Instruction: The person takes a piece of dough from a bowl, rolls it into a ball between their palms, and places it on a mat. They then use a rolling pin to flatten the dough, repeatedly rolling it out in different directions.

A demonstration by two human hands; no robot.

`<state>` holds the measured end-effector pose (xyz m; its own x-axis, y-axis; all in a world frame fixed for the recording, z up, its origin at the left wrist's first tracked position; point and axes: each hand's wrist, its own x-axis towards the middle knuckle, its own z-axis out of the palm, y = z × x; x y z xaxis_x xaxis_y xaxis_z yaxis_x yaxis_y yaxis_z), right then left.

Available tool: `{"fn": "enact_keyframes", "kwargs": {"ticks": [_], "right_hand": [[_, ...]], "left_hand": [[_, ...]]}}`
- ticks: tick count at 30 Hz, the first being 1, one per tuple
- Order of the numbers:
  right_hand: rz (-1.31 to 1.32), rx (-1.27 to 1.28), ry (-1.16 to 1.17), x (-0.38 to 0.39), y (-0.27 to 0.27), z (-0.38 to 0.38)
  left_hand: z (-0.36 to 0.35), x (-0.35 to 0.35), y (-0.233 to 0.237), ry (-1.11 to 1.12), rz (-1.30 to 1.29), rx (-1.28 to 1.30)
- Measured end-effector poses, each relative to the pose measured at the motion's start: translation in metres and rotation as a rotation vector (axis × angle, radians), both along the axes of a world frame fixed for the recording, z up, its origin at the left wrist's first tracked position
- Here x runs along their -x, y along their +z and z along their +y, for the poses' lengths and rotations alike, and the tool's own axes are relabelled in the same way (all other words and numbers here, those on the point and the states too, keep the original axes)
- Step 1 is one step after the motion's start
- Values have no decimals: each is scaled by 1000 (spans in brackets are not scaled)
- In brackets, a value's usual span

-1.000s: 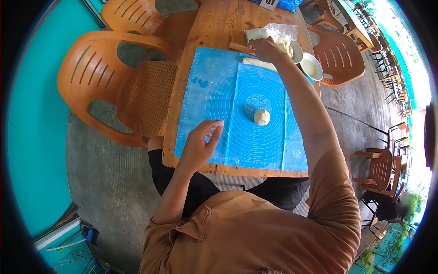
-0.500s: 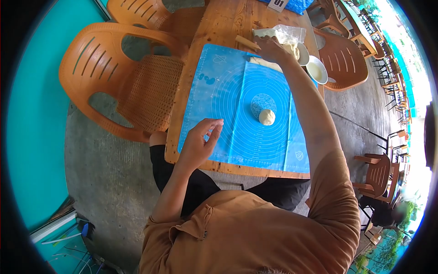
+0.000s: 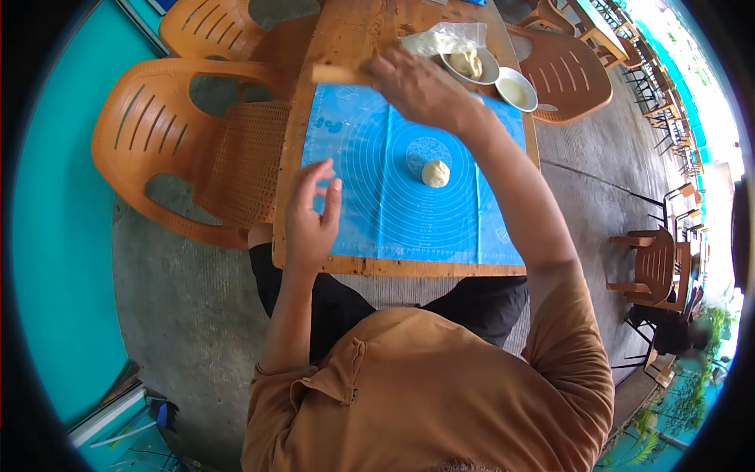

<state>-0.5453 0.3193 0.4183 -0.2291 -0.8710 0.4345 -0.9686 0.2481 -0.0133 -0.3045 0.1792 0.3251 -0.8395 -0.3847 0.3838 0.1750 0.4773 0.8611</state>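
Note:
My right hand (image 3: 421, 86) is wrapped around a wooden rolling pin (image 3: 338, 75), raised over the far part of the blue silicone mat (image 3: 354, 228). The pin's bare end points left; the rest is hidden by the hand. A pale piece (image 3: 478, 100) peeks out behind my right wrist, too covered to name. My left hand (image 3: 312, 224) hovers at the mat's near left side, its fingers apart and nothing in them. A smooth round dough ball (image 3: 436, 174) rests near the centre of the mat's printed circles, untouched by either hand.
Beyond the mat are a clear plastic bag (image 3: 448, 35), a bowl (image 3: 491, 69) holding dough, and a white bowl (image 3: 534, 102) with pale contents near the right edge of the wooden table (image 3: 346, 35). Orange chairs (image 3: 157, 134) flank the left side; a brown chair (image 3: 566, 75) stands right.
My right hand has lifted the rolling pin and brought it left and nearer. My left hand has moved slightly left, fingers more upright. The camera view has shifted; the dough ball stays on the mat.

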Motion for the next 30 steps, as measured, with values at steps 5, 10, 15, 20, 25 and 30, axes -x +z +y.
{"fn": "enact_keyframes", "kwargs": {"ticks": [5,10,15,20,25,30], "right_hand": [[-216,-37,-98,-84,-27,91],[-283,-23,-180,-125,-56,145],[-296,67,-245,-121,-59,167],[-378,111,-399,-110,-74,176],[-364,95,-495,-112,-77,166],[-358,89,-484,-105,-86,165]], "left_hand": [[26,8,17,111,158,413],[66,28,-3,-207,90,641],[77,43,-1,-276,78,584],[54,49,4,-220,98,636],[34,50,-6,-169,68,679],[29,53,-13,-169,-58,711]]}}
